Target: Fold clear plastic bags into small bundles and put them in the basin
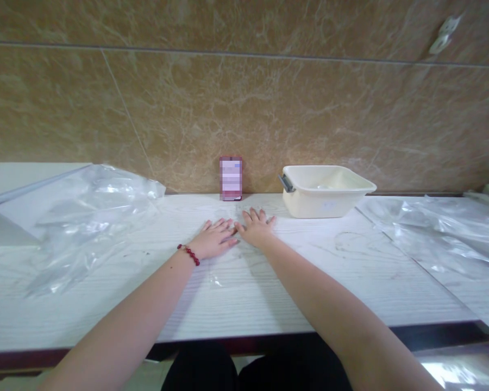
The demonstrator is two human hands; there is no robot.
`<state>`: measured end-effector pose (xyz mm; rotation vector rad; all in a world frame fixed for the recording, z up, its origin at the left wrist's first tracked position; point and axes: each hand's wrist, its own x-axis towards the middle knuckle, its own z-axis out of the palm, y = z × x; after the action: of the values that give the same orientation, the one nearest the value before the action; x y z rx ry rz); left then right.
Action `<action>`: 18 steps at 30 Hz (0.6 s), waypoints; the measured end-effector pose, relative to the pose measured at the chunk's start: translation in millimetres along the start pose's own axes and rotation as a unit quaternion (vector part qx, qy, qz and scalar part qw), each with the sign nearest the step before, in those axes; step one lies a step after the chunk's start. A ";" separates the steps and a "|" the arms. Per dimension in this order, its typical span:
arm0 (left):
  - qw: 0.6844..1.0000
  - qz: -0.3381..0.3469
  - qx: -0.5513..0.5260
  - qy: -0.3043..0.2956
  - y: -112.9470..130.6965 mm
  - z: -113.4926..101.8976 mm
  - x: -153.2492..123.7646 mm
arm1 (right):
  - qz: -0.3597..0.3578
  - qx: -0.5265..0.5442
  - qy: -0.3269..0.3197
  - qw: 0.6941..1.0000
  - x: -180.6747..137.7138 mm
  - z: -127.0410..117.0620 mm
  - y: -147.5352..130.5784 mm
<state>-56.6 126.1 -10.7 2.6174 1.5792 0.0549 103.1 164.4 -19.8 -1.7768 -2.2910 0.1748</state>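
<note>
A sheet of clear film (215, 281) lay flat on the white tabletop (130, 304), near the middle and partly under the hands; it was so transparent that only a few glints gave it away, and its outline could not be traced. The screen of the phone (231, 179), propped against the wall (195, 108), was blurred into blocks. Something small and shiny sat inside the cream tub (318, 203), too indistinct to name. Clear plastic (106, 201) spread on the left beside a white box (12, 222) cut off by the frame, and more plastic sheeting (444, 228) ran out of view on the right. The person's dark-clothed legs (204, 369) were cropped at the bottom.

Both arms reached forward from the lower corners and converged. The left hand (215, 239), a red bead bracelet (189, 254) at its wrist, lay palm down, its fingers angled toward the right. The right hand (256, 228) was also palm down, fingers fanned toward the wall, its thumb close against the left fingertips. Neither hand gripped anything; both were spread flat.
</note>
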 end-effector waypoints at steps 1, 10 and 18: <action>1.000 -0.005 -0.004 0.000 -3.1 -1.1 0.3 | -0.008 0.004 0.018 1.000 0.4 -1.6 0.3; 0.999 -0.019 -0.020 -0.020 -27.2 -4.0 -0.7 | -0.186 0.032 0.007 0.982 8.8 -2.3 -3.0; 0.989 -0.136 -0.008 0.049 -63.9 -6.9 -12.5 | -0.125 -0.016 -0.037 0.991 -4.1 -10.6 -4.4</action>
<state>-119.2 145.0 -9.5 2.3949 1.9433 0.1800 102.6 158.8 -8.9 -1.5031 -2.5561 0.1634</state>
